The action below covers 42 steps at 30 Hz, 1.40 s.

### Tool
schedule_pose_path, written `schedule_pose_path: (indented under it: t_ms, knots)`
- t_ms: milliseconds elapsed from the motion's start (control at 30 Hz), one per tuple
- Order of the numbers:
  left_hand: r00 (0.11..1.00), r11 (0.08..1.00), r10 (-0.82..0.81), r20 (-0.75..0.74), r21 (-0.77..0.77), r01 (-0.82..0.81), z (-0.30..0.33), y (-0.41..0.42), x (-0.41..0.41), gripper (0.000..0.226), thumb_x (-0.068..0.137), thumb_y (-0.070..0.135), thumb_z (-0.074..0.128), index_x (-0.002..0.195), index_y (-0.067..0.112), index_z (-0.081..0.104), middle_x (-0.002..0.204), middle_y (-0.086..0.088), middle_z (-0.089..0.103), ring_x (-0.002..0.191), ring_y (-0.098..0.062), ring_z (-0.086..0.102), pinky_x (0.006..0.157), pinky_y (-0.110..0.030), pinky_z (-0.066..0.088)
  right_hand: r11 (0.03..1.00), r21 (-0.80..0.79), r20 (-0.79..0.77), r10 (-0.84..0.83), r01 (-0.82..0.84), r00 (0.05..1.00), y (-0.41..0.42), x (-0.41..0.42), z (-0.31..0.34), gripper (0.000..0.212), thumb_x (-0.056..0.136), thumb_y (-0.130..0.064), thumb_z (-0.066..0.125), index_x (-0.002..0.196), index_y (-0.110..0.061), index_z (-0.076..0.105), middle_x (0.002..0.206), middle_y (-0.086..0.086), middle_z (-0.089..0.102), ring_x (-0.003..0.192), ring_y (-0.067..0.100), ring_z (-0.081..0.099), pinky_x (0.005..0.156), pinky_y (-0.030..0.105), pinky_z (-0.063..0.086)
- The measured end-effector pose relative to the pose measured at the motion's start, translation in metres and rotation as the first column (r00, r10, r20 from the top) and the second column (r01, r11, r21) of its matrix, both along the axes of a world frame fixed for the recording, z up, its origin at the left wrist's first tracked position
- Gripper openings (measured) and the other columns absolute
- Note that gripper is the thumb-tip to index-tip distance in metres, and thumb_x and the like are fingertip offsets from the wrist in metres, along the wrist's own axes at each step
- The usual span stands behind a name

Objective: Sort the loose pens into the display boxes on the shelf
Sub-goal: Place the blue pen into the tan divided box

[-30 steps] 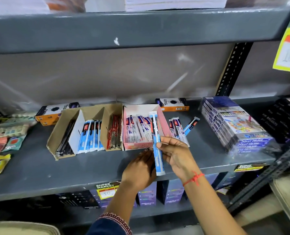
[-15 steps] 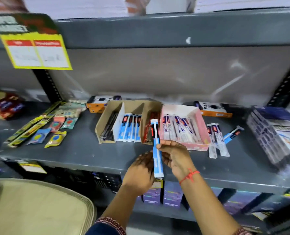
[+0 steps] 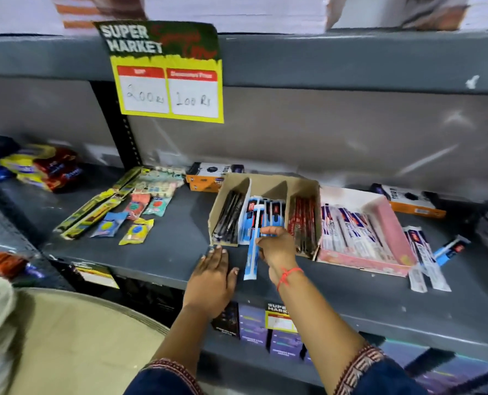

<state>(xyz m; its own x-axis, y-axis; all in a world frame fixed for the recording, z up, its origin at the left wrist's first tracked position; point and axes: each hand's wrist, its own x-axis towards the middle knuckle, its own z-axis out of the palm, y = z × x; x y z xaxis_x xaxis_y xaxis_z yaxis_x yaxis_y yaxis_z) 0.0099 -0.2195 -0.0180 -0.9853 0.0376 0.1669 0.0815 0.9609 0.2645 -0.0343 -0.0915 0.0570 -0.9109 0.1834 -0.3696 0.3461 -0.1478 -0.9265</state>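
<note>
My right hand grips a blue-and-white packaged pen, its top end over the middle compartment of the brown cardboard display box. That compartment holds several blue pens; black pens fill the left one, red pens the right one. My left hand rests flat and empty on the grey shelf, just left of the pen. A pink display box to the right holds several white pens. Three loose pens lie on the shelf right of it.
Orange-and-black cartons stand behind the boxes, another carton at the back right. Small packaged items lie spread to the left. A yellow price sign hangs from the upper shelf. Purple boxes fill the shelf below.
The camera has swung left. My left hand let go of the pen and dropped flat onto the shelf. My right hand carried the pen toward the blue compartment of the cardboard box.
</note>
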Motion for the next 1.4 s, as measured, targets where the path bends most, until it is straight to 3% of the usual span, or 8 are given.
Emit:
schedule_pose_path:
  t_ms: [100,300,667,833,967,1100,1267,1400]
  knots:
    - [0.996,0.996,0.089,-0.012,0.029,-0.089,-0.001,0.009,-0.006,0.054,0.098,0.036,0.030,0.140,0.005,0.023,0.151,-0.013,0.028,0.138,-0.022,0.021,0.114,-0.031,0.006,0.974,0.226,-0.030,-0.004,0.011,1.000,-0.008,-0.017,-0.003,0.027,0.085,0.013,0.043,0.086,-0.009,0.059,0.082,0.011,0.053,0.053,0.018,0.048,0.033,0.014,0.032]
    - [0.982,0.981,0.178,-0.058,0.094,-0.172,-0.003,0.019,-0.008,0.050,0.095,0.032,0.038,0.135,0.002,0.035,0.141,-0.018,0.042,0.130,-0.028,0.036,0.111,-0.033,0.019,0.781,0.618,-0.042,0.145,-0.088,0.989,-0.011,-0.043,0.001,0.038,0.086,0.008,0.039,0.120,0.001,0.054,0.122,0.024,0.061,0.110,0.037,0.059,0.087,0.035,0.049]
    - [0.987,0.975,0.153,-0.043,0.171,-0.143,-0.003,0.015,-0.007,0.051,0.092,0.031,0.032,0.133,0.001,0.040,0.142,-0.019,0.041,0.132,-0.028,0.037,0.113,-0.035,0.020,0.553,0.821,0.010,0.234,-0.141,0.972,-0.016,-0.082,-0.005,0.026,0.086,0.010,0.040,0.104,0.010,0.060,0.110,0.028,0.065,0.099,0.039,0.063,0.083,0.037,0.052]
    - [0.981,0.969,0.175,-0.083,0.189,-0.157,-0.002,0.017,-0.006,0.051,0.085,0.026,0.035,0.124,-0.003,0.051,0.132,-0.024,0.051,0.123,-0.035,0.048,0.107,-0.043,0.031,0.380,0.910,0.048,0.303,-0.167,0.952,-0.021,-0.084,-0.007,0.027,0.088,0.004,0.043,0.109,0.006,0.060,0.115,0.026,0.063,0.102,0.037,0.064,0.088,0.041,0.052]
    - [0.986,0.973,0.158,-0.047,0.177,-0.147,-0.002,0.016,-0.007,0.057,0.085,0.030,0.026,0.131,0.000,0.043,0.140,-0.020,0.043,0.131,-0.030,0.039,0.112,-0.037,0.022,0.263,0.950,0.066,0.354,-0.167,0.933,-0.020,-0.077,-0.004,0.029,0.089,0.004,0.040,0.108,0.005,0.062,0.115,0.024,0.064,0.103,0.036,0.065,0.086,0.041,0.053]
    - [0.987,0.977,0.156,-0.026,0.152,-0.151,-0.002,0.017,-0.007,0.059,0.087,0.031,0.020,0.136,0.003,0.035,0.146,-0.016,0.036,0.135,-0.025,0.031,0.113,-0.032,0.014,0.369,0.928,-0.083,0.355,-0.058,0.931,-0.014,-0.062,0.011,0.028,0.085,0.005,0.040,0.096,0.006,0.066,0.105,0.027,0.068,0.095,0.041,0.066,0.079,0.043,0.054]
    - [0.982,0.980,0.190,-0.001,0.061,-0.190,-0.002,0.020,-0.010,0.050,0.095,0.029,0.032,0.139,0.006,0.026,0.148,-0.014,0.032,0.136,-0.023,0.026,0.113,-0.032,0.011,0.680,0.722,-0.384,0.239,0.129,0.892,0.018,-0.039,0.028,0.028,0.085,-0.001,0.047,0.093,-0.002,0.074,0.101,0.020,0.073,0.093,0.035,0.067,0.086,0.037,0.054]
    - [0.960,0.962,0.262,0.099,0.048,-0.268,0.004,0.045,-0.006,0.063,0.094,0.036,0.032,0.141,-0.001,0.011,0.152,-0.020,0.018,0.139,-0.029,0.015,0.114,-0.037,0.006,0.721,0.658,-0.442,0.136,0.217,0.887,0.054,-0.026,0.036,0.025,0.085,-0.002,0.052,0.097,-0.002,0.074,0.103,0.016,0.074,0.093,0.029,0.067,0.084,0.027,0.049]
